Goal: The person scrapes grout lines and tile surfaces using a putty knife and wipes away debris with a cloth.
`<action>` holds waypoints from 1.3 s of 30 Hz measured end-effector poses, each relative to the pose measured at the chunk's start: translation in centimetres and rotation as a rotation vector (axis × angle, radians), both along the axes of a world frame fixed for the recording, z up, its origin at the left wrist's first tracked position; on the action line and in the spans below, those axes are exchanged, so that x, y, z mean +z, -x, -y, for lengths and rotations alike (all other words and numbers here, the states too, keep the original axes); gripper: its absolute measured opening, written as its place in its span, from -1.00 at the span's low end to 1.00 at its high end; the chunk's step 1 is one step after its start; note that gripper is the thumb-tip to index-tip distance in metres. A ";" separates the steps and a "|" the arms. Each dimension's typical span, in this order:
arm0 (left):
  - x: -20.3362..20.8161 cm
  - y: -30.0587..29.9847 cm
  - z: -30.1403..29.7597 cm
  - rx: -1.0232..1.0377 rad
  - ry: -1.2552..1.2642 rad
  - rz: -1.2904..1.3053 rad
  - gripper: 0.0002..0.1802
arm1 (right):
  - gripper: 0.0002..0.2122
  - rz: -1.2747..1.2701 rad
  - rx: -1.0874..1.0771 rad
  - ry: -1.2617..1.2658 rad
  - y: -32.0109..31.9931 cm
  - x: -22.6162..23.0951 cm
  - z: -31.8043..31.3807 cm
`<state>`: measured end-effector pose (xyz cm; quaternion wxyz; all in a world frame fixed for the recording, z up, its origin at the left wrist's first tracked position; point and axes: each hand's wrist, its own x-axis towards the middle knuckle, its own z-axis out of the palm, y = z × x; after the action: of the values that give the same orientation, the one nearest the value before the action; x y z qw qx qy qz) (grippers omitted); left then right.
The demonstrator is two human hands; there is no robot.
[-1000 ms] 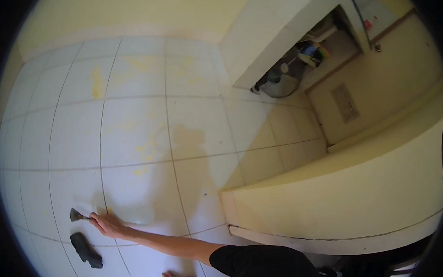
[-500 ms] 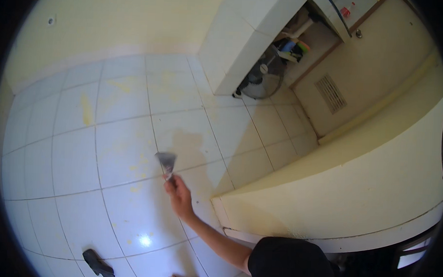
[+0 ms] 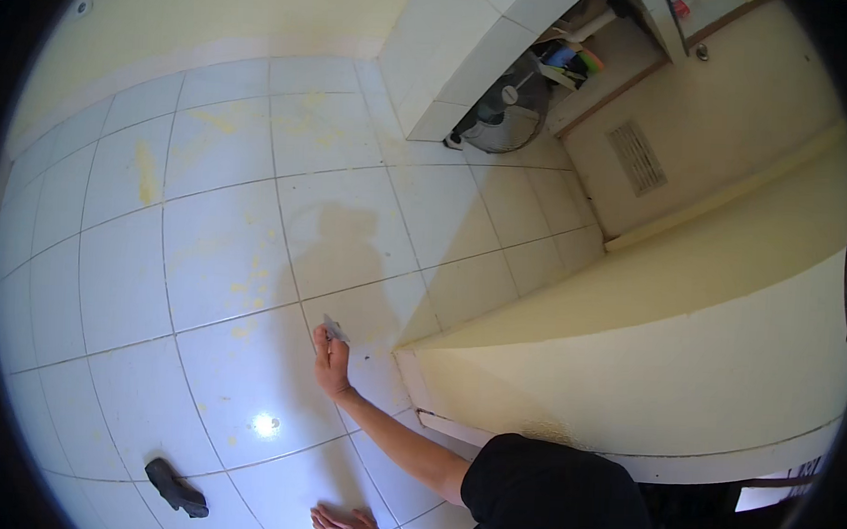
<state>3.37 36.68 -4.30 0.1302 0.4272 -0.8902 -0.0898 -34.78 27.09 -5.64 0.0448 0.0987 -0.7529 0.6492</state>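
Observation:
My right hand (image 3: 330,366) grips a small scraper (image 3: 334,330) with a flat grey metal blade. Most of its handle is hidden in my closed fingers, and the blade is tilted over the white floor tiles (image 3: 216,378). Whether the blade touches the tile I cannot tell. Low in the picture, my left hand (image 3: 344,523) lies on the floor with its fingers stretched out and holds nothing. Yellow smears (image 3: 145,173) and small yellow flecks (image 3: 251,282) mark the tiles ahead and to the left.
A long dark object (image 3: 175,487), perhaps a slipper, lies at lower left. A low cream wall (image 3: 625,374) runs along my right. At the far right, a fan (image 3: 513,114) stands under a tiled counter (image 3: 440,55), near a door (image 3: 717,135) with a vent.
My right hand has turned the scraper, so its blade shows smaller and points another way. More of my left hand has come into view. The floor has shifted upward in the picture.

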 end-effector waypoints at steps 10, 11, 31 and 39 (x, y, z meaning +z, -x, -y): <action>-3.6 -2.7 -1.5 0.072 -0.138 0.054 -0.15 | -0.71 0.013 -0.278 -0.199 6.7 1.6 -2.0; -3.6 -2.9 -1.2 0.078 -0.147 0.095 -0.08 | -0.64 0.027 -0.304 -0.256 8.1 1.9 -1.5; -3.0 -2.4 -1.4 0.035 -0.145 0.081 -0.16 | -0.58 0.167 -0.040 -0.838 25.7 1.3 -3.2; -3.2 -2.6 -1.2 0.018 -0.132 0.122 -0.14 | -0.61 0.162 -0.034 -0.877 25.9 1.7 -2.4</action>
<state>5.97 37.84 -7.51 0.0481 0.4473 -0.8848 -0.1209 -60.70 29.50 -3.92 -0.0497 0.0447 -0.9596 0.2733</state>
